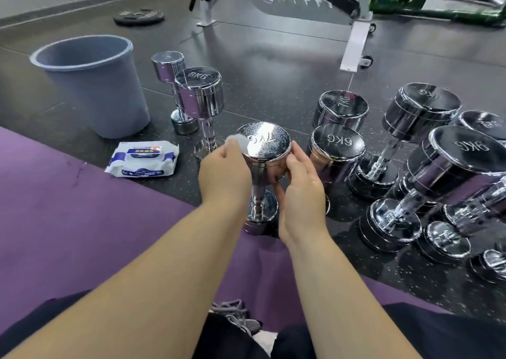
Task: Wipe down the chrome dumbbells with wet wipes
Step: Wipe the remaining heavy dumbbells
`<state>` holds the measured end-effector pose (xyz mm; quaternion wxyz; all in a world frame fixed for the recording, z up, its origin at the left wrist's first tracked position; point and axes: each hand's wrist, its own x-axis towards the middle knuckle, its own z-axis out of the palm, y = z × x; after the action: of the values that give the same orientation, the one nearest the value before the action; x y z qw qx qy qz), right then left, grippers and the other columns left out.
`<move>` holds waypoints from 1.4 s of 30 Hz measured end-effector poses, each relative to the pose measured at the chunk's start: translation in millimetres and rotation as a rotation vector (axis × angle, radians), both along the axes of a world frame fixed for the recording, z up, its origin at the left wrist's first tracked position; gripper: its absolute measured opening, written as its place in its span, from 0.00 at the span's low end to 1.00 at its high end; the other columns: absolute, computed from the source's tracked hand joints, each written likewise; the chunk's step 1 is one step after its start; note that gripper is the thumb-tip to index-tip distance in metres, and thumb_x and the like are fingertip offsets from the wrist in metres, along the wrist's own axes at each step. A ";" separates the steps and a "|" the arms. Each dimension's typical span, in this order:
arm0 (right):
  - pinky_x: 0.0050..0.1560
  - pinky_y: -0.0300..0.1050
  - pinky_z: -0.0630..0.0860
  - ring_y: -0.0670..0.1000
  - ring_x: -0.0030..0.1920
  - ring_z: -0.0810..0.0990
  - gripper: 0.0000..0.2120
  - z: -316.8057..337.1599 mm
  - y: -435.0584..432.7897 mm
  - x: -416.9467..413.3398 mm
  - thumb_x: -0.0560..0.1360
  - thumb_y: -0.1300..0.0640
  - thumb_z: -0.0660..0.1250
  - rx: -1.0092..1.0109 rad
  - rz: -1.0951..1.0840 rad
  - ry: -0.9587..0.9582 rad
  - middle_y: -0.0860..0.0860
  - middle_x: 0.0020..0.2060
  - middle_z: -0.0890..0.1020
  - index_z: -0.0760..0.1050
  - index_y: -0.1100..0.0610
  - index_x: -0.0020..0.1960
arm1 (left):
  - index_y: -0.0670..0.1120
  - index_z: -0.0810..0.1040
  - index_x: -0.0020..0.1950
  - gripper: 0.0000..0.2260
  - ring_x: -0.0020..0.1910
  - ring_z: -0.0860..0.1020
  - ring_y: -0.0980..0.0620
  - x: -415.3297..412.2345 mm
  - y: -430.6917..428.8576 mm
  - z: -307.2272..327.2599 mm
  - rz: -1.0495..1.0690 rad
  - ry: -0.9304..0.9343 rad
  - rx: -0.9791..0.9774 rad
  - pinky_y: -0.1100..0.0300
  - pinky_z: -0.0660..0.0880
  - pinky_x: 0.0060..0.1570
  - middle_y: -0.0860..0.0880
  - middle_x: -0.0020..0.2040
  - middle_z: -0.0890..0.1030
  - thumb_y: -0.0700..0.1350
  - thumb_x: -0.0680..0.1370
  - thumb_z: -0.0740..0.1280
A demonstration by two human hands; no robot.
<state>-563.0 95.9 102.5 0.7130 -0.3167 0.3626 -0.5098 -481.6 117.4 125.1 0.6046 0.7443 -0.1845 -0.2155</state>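
A chrome 7KG dumbbell (263, 142) stands upright on end in front of me, its top face wet with droplets. My left hand (224, 173) pinches a small white wet wipe (237, 141) against the left rim of that top face. My right hand (299, 191) rests with fingers straight against the right side of the dumbbell's upper head. A pack of wet wipes (143, 159) lies on the floor to the left. An 8KG dumbbell (201, 98) and a smaller one (169, 69) stand upright behind it.
A grey plastic bin (93, 84) stands at the left. Several chrome dumbbells, among them a 6KG (338, 150), a 7KG (342, 109) and a 9KG (465, 156), crowd the right. A purple mat (68, 216) lies under me. A white bench frame (356, 43) stands behind.
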 end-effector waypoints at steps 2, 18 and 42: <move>0.63 0.48 0.76 0.41 0.48 0.80 0.16 -4.3 1.0 1.5 0.82 0.60 0.59 -0.014 -0.002 0.010 0.49 0.52 0.83 0.75 0.52 0.67 | 0.45 0.73 0.33 0.16 0.41 0.77 0.46 19.8 -16.1 3.7 -0.047 0.152 -0.005 0.52 0.75 0.49 0.46 0.40 0.80 0.54 0.75 0.64; 0.63 0.46 0.75 0.47 0.59 0.81 0.18 -22.4 -23.7 1.0 0.83 0.56 0.58 -0.041 0.119 -0.023 0.48 0.58 0.83 0.72 0.55 0.71 | 0.54 0.83 0.34 0.08 0.32 0.75 0.50 26.1 -22.8 -3.0 -0.132 0.153 -0.125 0.57 0.74 0.37 0.52 0.35 0.82 0.52 0.70 0.66; 0.58 0.44 0.77 0.50 0.61 0.80 0.17 -29.4 -23.2 3.4 0.82 0.56 0.58 0.045 0.085 -0.005 0.51 0.61 0.82 0.74 0.55 0.70 | 0.40 0.75 0.35 0.14 0.23 0.77 0.54 -4.7 4.0 -24.9 -0.070 0.688 -0.175 0.64 0.78 0.29 0.48 0.26 0.78 0.30 0.75 0.55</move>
<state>-559.6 72.7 73.1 0.7418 -0.3146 0.3585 -0.4715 -486.3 121.4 100.2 0.6850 0.5666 -0.0133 -0.4577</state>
